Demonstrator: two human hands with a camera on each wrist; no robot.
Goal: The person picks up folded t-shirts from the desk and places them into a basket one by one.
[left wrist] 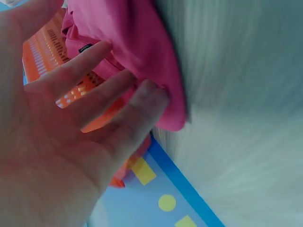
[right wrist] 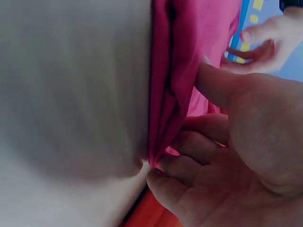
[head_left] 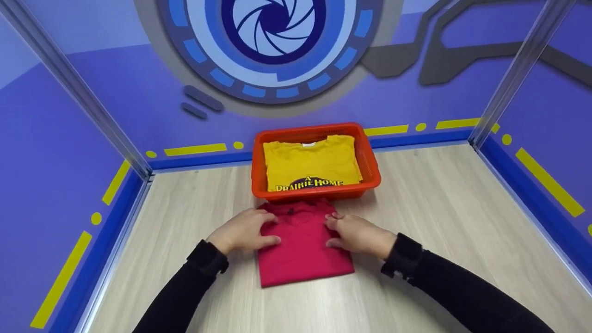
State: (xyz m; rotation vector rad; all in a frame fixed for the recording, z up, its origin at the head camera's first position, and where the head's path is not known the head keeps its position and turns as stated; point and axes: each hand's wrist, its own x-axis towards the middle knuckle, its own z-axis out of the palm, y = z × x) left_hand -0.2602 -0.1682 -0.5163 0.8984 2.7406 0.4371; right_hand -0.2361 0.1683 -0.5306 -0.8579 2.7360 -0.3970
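A folded red T-shirt point(head_left: 303, 252) lies flat on the table, its collar end up against the front of an orange-red basket point(head_left: 317, 193). My left hand point(head_left: 245, 230) is at the shirt's left side. In the left wrist view its extended fingers point(left wrist: 102, 97) touch the red cloth near the edge, thumb apart. On the opposite side, my right hand point(head_left: 358, 233) touches the shirt's right edge. The right wrist view has that thumb point(right wrist: 215, 85) against the upper cloth and the other fingers along the stacked folds, by the tabletop. A folded yellow T-shirt point(head_left: 314, 162) with printed lettering lies inside the basket.
The basket stands near the blue-purple back wall point(head_left: 101, 74) of a booth. Side walls with metal corner posts point(head_left: 513, 74) flank the pale wood table point(head_left: 444, 208). Black sleeves and wrist straps cover both forearms.
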